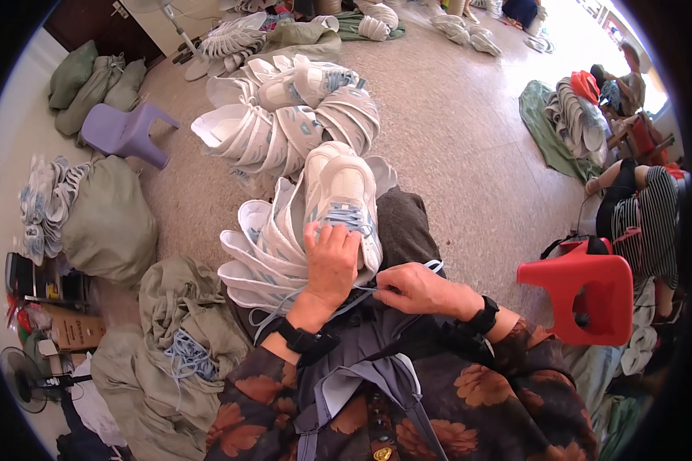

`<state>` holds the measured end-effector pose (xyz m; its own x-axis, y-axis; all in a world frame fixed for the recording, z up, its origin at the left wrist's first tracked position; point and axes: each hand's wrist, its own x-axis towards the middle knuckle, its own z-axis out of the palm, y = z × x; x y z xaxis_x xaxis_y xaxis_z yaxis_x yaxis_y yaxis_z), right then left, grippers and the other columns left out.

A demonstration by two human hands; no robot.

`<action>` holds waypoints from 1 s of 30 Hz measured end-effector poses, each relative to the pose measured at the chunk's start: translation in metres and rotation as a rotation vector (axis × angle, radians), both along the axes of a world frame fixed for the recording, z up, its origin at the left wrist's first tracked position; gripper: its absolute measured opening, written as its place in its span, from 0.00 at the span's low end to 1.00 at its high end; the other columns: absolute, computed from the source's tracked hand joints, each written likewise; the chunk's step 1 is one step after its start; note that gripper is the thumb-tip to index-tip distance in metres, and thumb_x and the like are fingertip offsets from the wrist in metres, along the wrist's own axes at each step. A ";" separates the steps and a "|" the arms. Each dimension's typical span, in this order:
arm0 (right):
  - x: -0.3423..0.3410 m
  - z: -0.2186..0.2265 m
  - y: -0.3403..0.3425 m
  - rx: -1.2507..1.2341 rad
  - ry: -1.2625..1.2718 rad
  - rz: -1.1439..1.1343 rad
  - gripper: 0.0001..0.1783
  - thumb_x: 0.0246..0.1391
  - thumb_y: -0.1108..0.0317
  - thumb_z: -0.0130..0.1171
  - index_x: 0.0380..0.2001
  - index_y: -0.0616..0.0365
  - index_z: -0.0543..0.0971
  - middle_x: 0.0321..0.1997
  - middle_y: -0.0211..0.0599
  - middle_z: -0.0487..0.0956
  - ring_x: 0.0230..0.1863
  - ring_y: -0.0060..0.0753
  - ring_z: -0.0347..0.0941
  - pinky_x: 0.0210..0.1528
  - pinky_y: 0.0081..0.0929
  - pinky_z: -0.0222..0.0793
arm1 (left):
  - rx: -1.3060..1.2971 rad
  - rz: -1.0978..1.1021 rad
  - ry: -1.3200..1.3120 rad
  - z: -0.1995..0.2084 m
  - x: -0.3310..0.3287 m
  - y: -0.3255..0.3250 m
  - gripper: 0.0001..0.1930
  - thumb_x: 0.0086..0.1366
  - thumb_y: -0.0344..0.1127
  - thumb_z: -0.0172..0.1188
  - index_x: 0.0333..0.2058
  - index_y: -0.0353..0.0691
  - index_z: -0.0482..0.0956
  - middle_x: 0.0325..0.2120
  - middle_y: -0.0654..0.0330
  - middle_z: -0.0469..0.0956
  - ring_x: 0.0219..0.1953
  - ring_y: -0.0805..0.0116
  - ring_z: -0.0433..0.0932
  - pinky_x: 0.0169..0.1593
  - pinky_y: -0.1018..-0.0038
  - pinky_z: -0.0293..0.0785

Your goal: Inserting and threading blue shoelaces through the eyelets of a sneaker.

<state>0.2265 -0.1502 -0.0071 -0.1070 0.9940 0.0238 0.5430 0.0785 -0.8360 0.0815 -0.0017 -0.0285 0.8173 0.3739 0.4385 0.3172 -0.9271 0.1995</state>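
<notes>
A white sneaker (348,183) with light blue laces (344,215) rests on my lap, its toe pointing away from me. My left hand (332,265) lies over its upper end, fingers curled around the tongue and lacing. To the right of the shoe, my right hand (421,290) is closed in a pinch on a light blue shoelace, which stretches left toward my left wrist. A loop of lace sticks out behind the right hand. Several more white sneakers (257,253) lean in a nested stack beside the left hand. Palms hide the exact grip.
More nested sneakers (284,131) lie on the floor ahead. At left are a purple stool (119,131), stuffed sacks (108,223) and loose blue laces (188,357) on cloth. A red stool (580,288) and a seated person in stripes (646,223) are at right.
</notes>
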 end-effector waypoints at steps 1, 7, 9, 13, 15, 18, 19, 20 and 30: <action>0.001 -0.001 0.000 -0.006 -0.010 0.000 0.14 0.56 0.64 0.61 0.24 0.64 0.73 0.24 0.53 0.75 0.31 0.60 0.74 0.33 0.49 0.68 | 0.006 -0.008 0.017 0.003 -0.001 -0.001 0.12 0.55 0.28 0.62 0.40 0.44 0.80 0.33 0.61 0.71 0.41 0.61 0.72 0.60 0.54 0.57; 0.003 -0.005 -0.001 0.006 0.000 -0.008 0.14 0.56 0.64 0.61 0.25 0.64 0.73 0.25 0.53 0.75 0.31 0.59 0.74 0.33 0.49 0.68 | 0.004 0.002 0.151 0.016 -0.012 -0.010 0.14 0.54 0.29 0.60 0.42 0.43 0.78 0.34 0.60 0.71 0.42 0.59 0.73 0.60 0.53 0.58; 0.002 -0.005 -0.001 -0.005 -0.002 -0.008 0.14 0.56 0.64 0.61 0.25 0.64 0.73 0.25 0.52 0.75 0.31 0.59 0.75 0.33 0.49 0.68 | 0.001 0.001 0.113 0.014 -0.011 -0.007 0.13 0.56 0.28 0.61 0.42 0.43 0.79 0.34 0.60 0.72 0.42 0.60 0.73 0.59 0.55 0.58; 0.003 -0.003 -0.001 -0.017 0.010 -0.010 0.13 0.56 0.64 0.61 0.26 0.64 0.74 0.25 0.52 0.76 0.31 0.59 0.75 0.33 0.48 0.68 | -0.129 0.020 -0.027 0.017 -0.006 -0.001 0.10 0.59 0.27 0.60 0.40 0.42 0.79 0.32 0.61 0.75 0.40 0.62 0.75 0.59 0.58 0.58; 0.004 -0.007 -0.003 0.013 0.009 -0.019 0.12 0.56 0.65 0.61 0.26 0.64 0.74 0.24 0.50 0.74 0.29 0.56 0.73 0.32 0.45 0.67 | -0.285 0.017 -0.018 0.023 -0.007 -0.004 0.09 0.60 0.27 0.59 0.40 0.42 0.79 0.32 0.61 0.76 0.40 0.61 0.76 0.60 0.55 0.57; 0.004 -0.008 -0.002 0.042 0.018 -0.023 0.11 0.57 0.66 0.61 0.27 0.63 0.75 0.23 0.48 0.73 0.26 0.52 0.72 0.30 0.42 0.66 | -0.559 -0.027 -0.037 0.040 -0.017 -0.002 0.08 0.62 0.28 0.58 0.40 0.40 0.79 0.30 0.63 0.79 0.36 0.65 0.78 0.58 0.57 0.61; 0.005 -0.007 -0.002 0.037 0.024 -0.027 0.11 0.57 0.66 0.61 0.27 0.63 0.75 0.23 0.48 0.73 0.26 0.52 0.72 0.30 0.42 0.66 | -0.681 -0.077 -0.066 0.047 -0.021 0.001 0.08 0.64 0.27 0.57 0.41 0.38 0.79 0.29 0.64 0.79 0.32 0.69 0.78 0.55 0.61 0.66; 0.006 -0.008 -0.002 0.035 0.025 -0.029 0.11 0.57 0.66 0.61 0.27 0.63 0.75 0.23 0.48 0.73 0.26 0.52 0.72 0.30 0.42 0.66 | -0.683 -0.079 -0.064 0.053 -0.025 0.005 0.08 0.64 0.27 0.57 0.41 0.38 0.79 0.29 0.64 0.79 0.32 0.69 0.78 0.55 0.61 0.66; 0.030 0.005 -0.014 -0.208 0.249 -0.107 0.13 0.61 0.65 0.57 0.26 0.63 0.76 0.22 0.38 0.76 0.23 0.36 0.73 0.28 0.33 0.67 | -0.923 0.072 -0.069 0.118 -0.100 0.083 0.08 0.68 0.25 0.53 0.40 0.32 0.81 0.25 0.62 0.77 0.27 0.73 0.74 0.34 0.78 0.70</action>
